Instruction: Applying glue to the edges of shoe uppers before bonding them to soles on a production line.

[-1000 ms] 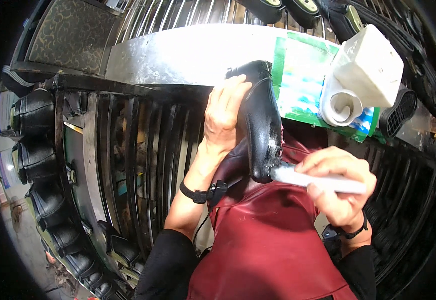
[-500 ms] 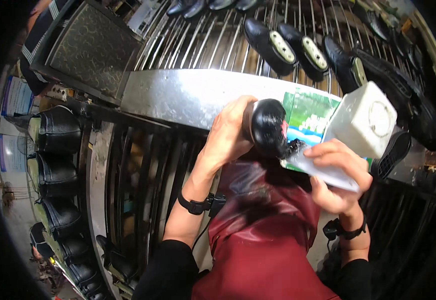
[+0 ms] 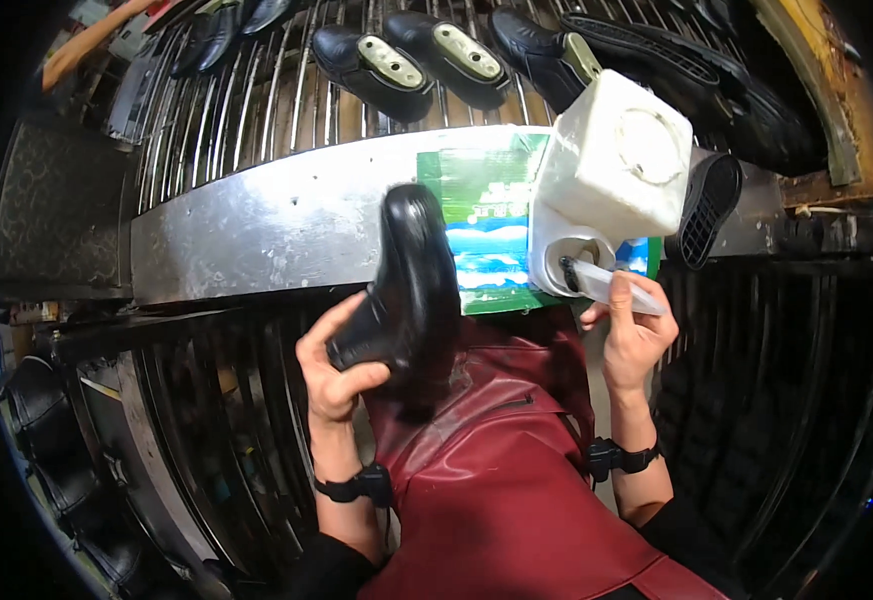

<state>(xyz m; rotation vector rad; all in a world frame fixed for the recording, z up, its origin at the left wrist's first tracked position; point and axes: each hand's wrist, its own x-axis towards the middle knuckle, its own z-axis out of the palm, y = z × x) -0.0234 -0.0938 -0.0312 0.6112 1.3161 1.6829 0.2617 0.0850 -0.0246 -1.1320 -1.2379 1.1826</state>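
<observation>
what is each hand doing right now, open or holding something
Left hand: closed, holding a black shoe.
Right hand: closed, holding a pale-handled brush.

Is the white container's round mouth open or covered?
Open: the inner wall of the container shows beside the brush in the right hand.

Apron (image 3: 486, 500): yours is dark red, smooth and glossy like leather, creased near the top, with a short dark zip-like line and a seam at lower right.
Left wristband (image 3: 338, 489): you wear a black strap with a boxy black module and a thin dark cord.
Right wristband (image 3: 640, 460): yours is black too, its module also boxy.
Sleeves (image 3: 331, 572): yours are plain black, ending on the forearms.
</observation>
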